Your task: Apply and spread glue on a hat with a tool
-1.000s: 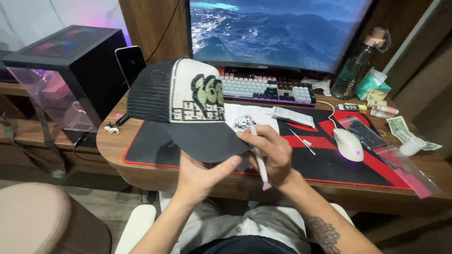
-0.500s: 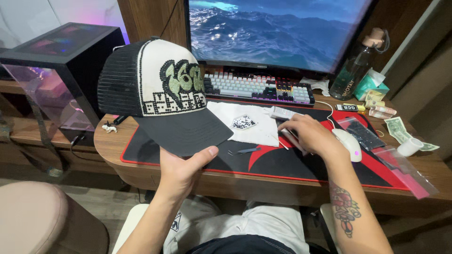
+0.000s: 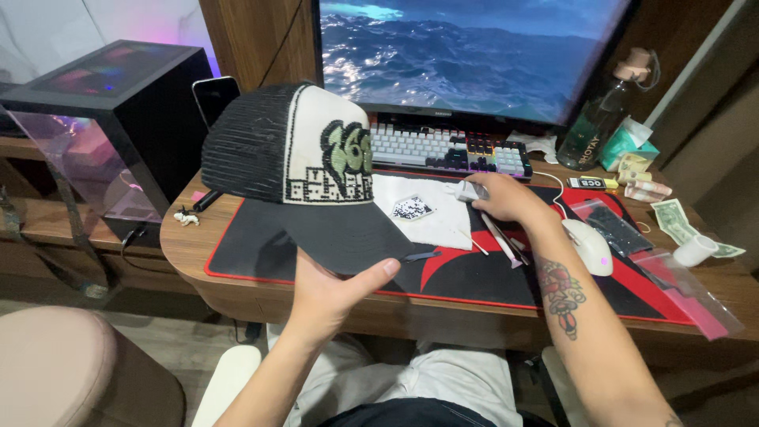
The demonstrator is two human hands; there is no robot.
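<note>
While the left hand point(image 3: 336, 289) grips the cap point(image 3: 296, 170) by its brim over the desk's front edge, the right hand point(image 3: 506, 198) closes around a small grey tube point(image 3: 472, 190) mid-mat, right of the cap.

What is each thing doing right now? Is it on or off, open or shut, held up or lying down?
Cap: held up by the brim in the left hand.
Right hand: reaching over the white cloth, gripping a small grey thing.
Monitor: on, showing sea.
Keyboard: lit.
Bottle: upright, capped.
Mouse: lying untouched.
</note>
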